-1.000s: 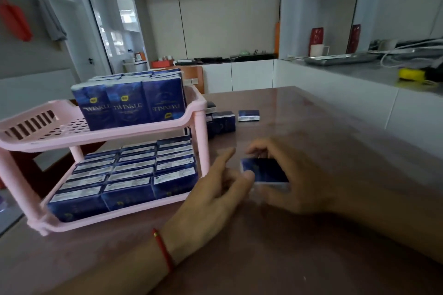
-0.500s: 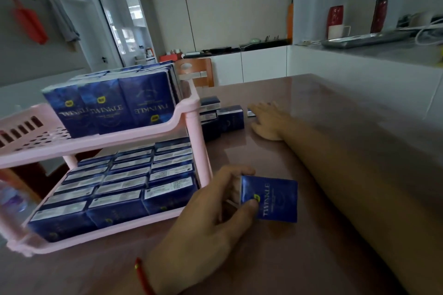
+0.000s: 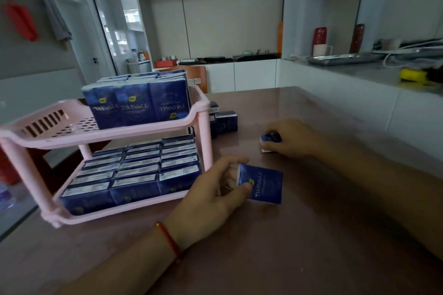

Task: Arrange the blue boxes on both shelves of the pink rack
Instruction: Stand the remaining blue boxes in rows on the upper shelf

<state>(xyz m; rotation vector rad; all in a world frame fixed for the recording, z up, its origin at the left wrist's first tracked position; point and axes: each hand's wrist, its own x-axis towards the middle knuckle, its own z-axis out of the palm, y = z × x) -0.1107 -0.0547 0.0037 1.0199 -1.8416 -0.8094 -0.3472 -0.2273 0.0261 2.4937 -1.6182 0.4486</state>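
**Two boxes held at the table beside a well-filled rack**

Two blue boxes were held above the brown table. One blue box, its face printed with the word TWINKLE, was pinched at its near end between the thumb and curled fingers of the left hand, just right of the pink rack. A second blue box, mostly hidden, was gripped under the curled fingers of the right hand, farther back on the table and apart from the first.

The lower shelf of the rack was seen packed with rows of blue boxes, their pale labelled sides facing up. On the upper shelf, a block of upright boxes was stood at the right end, while its slotted left part was left bare. More loose boxes were seen on the table behind the rack's right post. A red cord was worn round the left wrist.
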